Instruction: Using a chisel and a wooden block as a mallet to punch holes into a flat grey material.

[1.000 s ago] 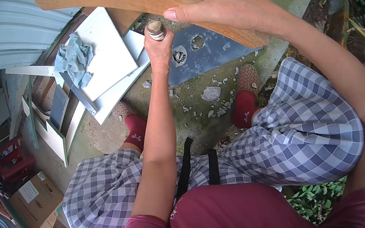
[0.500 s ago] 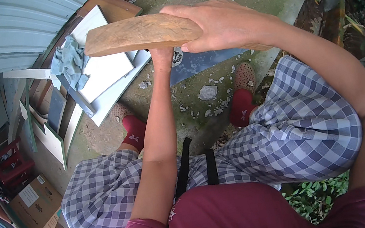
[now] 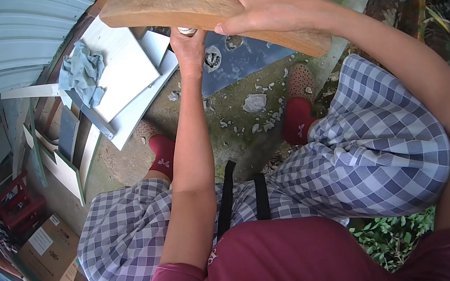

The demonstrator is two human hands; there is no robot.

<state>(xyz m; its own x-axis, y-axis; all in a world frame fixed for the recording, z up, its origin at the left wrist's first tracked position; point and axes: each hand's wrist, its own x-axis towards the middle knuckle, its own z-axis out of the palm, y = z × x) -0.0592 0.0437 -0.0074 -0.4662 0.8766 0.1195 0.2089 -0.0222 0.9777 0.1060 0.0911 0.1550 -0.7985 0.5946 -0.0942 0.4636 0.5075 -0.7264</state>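
My right hand [image 3: 268,7] is closed round a thick, slightly curved piece of wood [image 3: 168,7], held up across the front of me. Below its left half, my left hand [image 3: 189,52] is closed on something upright with a white rounded part [image 3: 187,30]; the wood hides the rest of it. Beyond my feet lies a dark blue-grey board [image 3: 243,67] on the ground. Two rough round patches, one of them a white-rimmed hole [image 3: 212,58], show in it. Pale broken bits and a larger white flake [image 3: 255,103] are scattered nearer to me.
White panels [image 3: 122,68] lie to the left, with a crumpled blue-grey cloth [image 3: 82,72] on top. Loose boards [image 3: 61,166], a red plastic stool [image 3: 20,205] and a cardboard box [image 3: 48,251] stand farther left. Corrugated metal sheeting [image 3: 32,35] rises behind. Plants [image 3: 394,240] grow at the right.
The wood in my right hand has moved up and away, its right end now showing beyond my wrist. My left hand has shifted away too, and more of the dark board shows.
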